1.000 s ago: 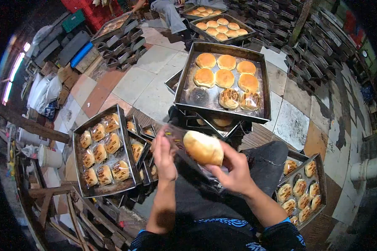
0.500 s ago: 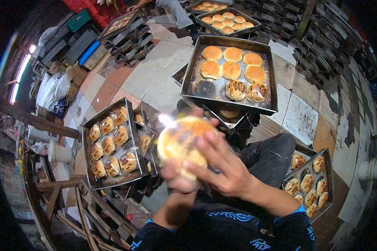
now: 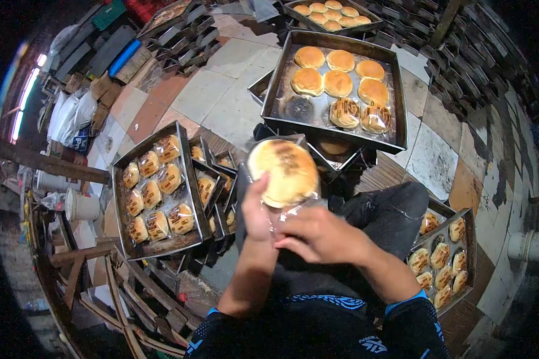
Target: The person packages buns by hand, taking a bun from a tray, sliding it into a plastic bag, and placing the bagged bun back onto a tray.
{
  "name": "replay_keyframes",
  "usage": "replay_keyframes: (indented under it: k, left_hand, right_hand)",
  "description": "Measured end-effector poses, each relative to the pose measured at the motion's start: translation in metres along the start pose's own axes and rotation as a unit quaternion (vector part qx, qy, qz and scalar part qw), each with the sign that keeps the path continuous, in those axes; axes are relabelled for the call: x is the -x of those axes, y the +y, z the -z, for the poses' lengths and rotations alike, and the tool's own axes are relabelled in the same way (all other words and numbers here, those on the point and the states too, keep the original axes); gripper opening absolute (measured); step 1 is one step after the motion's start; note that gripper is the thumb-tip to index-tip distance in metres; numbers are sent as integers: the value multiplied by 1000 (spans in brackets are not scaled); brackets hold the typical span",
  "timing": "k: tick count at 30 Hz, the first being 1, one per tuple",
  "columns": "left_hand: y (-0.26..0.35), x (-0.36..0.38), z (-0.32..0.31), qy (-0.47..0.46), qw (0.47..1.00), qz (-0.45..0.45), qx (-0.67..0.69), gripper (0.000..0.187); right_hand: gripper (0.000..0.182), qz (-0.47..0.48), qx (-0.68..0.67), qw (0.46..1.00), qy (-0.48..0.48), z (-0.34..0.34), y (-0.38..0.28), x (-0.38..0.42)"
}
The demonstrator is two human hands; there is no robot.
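Held before my lap is a round golden bun (image 3: 283, 170) in a clear plastic bag, with dark marks across its top. My left hand (image 3: 257, 212) grips the bagged bun from its lower left, thumb lying along its side. Just below the bun, my right hand (image 3: 317, 233) has its fingers closed on the gathered end of the bag. In front stands a metal baking tray (image 3: 332, 134) with several bare buns and two bagged buns; one bagged bun (image 3: 345, 112) sits in its near row, beside a dark round patch.
At left, a tray (image 3: 167, 248) of bagged, printed buns rests on other trays. Another tray (image 3: 473, 251) of bagged buns is at right. Farther off are a tray of bare buns (image 3: 333, 15), stacked empty tins, a white bucket (image 3: 82, 205) and wooden slats (image 3: 117, 299).
The bun has turned and moved slightly right and up. My right hand has shifted from the bun's side down to the bag's end. The view has tilted slightly downward.
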State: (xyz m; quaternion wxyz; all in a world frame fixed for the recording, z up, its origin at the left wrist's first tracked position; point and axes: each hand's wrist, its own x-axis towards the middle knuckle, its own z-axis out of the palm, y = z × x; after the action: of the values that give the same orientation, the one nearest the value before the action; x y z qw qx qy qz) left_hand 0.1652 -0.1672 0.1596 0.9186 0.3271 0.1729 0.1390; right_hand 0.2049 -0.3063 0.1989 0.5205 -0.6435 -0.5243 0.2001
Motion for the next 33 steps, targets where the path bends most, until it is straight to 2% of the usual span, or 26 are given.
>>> replay_keyframes:
  k: [2,3,4,6,7,8,10,12,14,15,16,17,18,19,20,21,22,24,25,26,27,28,30,31,32,33]
  left_hand:
    - [16,-12,17,15,987,79,138,54]
    - [25,-16,23,17,988,55,141,53]
    - [29,-23,40,19,987,33,154,55]
    - [39,-21,41,8,987,36,159,57]
    - [33,-19,40,18,991,24,133,56]
    - [22,-17,35,27,994,12,105,55]
    - [2,-21,23,74,996,19,48,55]
    - [8,-24,23,56,991,76,90,53]
    - [23,-32,39,73,986,77,130,53]
    - [28,-36,47,68,986,54,143,54]
    - [34,-39,63,3,980,86,182,57]
    - [33,-39,67,-3,980,95,176,59]
    - [31,-38,69,-10,980,106,169,61]
    - [27,-31,58,32,987,107,116,58]
    - [20,-23,42,73,989,109,61,56]
    - [11,-12,34,80,985,129,85,56]
    - [-5,-1,38,11,978,150,141,61]
    - [-12,24,17,63,981,170,67,60]
    - [-35,26,35,69,994,30,-79,59]
    - [-44,22,37,71,966,-113,-221,57]
    - [-48,19,39,87,927,-232,-282,50]
    - [-39,14,47,85,927,-232,-282,50]
    - [-14,11,75,-27,815,-371,-444,34]
    - [4,12,58,80,773,-418,-470,27]
    - [14,12,58,86,742,-486,-454,21]
    - [28,13,61,69,686,-538,-485,20]
  right_hand:
    - [13,45,-48,996,-66,-3,-17,-1]
    - [8,-92,-342,924,-140,9,-42,5]
    - [6,147,-300,929,-161,1,-31,4]
    - [9,77,-338,919,-190,19,-11,7]
    - [10,-6,-195,979,-51,11,5,7]
    - [11,-66,-92,994,3,9,11,-3]
    - [13,-3,-12,1000,21,-16,25,-13]
    - [14,25,-27,999,18,-23,12,-8]
    - [13,67,-212,971,-85,6,-14,0]
    - [16,115,-357,915,-146,11,-4,5]
    - [16,116,-355,915,-152,10,9,6]
    - [15,28,-180,982,-50,7,26,8]
    - [17,-61,5,996,58,5,41,11]
    - [21,-146,189,957,165,4,49,12]
    - [19,-93,254,927,260,0,50,5]
    - [20,-27,224,936,270,0,47,3]
    - [20,39,193,941,275,1,41,1]
    - [20,85,217,923,306,-1,36,1]
    - [18,47,150,917,367,-4,38,2]
    - [16,10,81,902,425,-7,39,3]
    - [10,-37,1,891,452,-10,37,1]
    - [10,-35,2,891,453,-9,37,0]
    - [8,-105,-106,888,435,-10,33,1]
    - [10,-113,-92,897,416,-3,24,-3]
    - [13,-99,11,919,381,8,15,-8]
    - [15,-20,127,923,362,17,10,-14]
